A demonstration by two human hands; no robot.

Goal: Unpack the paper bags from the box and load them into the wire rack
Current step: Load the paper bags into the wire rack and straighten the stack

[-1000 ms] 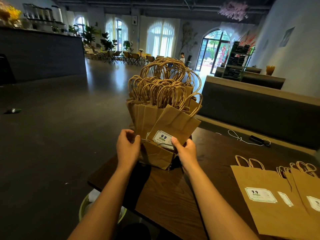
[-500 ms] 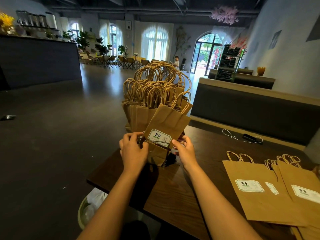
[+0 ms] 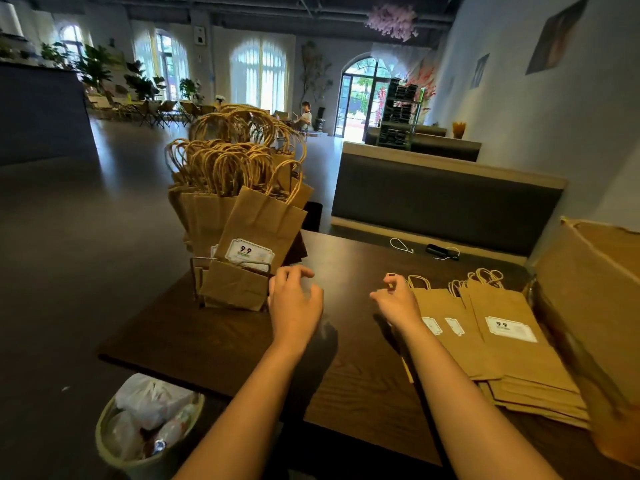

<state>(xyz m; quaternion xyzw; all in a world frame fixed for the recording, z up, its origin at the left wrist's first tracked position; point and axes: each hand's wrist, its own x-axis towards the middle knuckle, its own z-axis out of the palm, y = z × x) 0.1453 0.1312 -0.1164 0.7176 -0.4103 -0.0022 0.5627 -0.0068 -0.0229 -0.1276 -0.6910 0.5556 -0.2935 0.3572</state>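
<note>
A wire rack (image 3: 198, 271) stands at the table's left end, packed with upright brown paper bags (image 3: 242, 216) whose twisted handles stick up. The front bag shows a white "9.9" label. My left hand (image 3: 294, 299) hovers just right of the rack with loosely curled fingers, holding nothing. My right hand (image 3: 398, 299) reaches over the left edge of a flat stack of paper bags (image 3: 505, 344) lying on the table, fingers relaxed and empty. A cardboard box (image 3: 588, 292) stands at the far right.
The dark wooden table (image 3: 346, 368) carries a black device with a white cord (image 3: 438, 251) at its far edge. A padded bench back (image 3: 443, 199) runs behind it. A full waste bin (image 3: 145, 424) sits on the floor at the lower left.
Both hands have let go of the bags in the rack and moved right. The right hand now reaches the flat stack. The view has turned right, bringing the box into sight.
</note>
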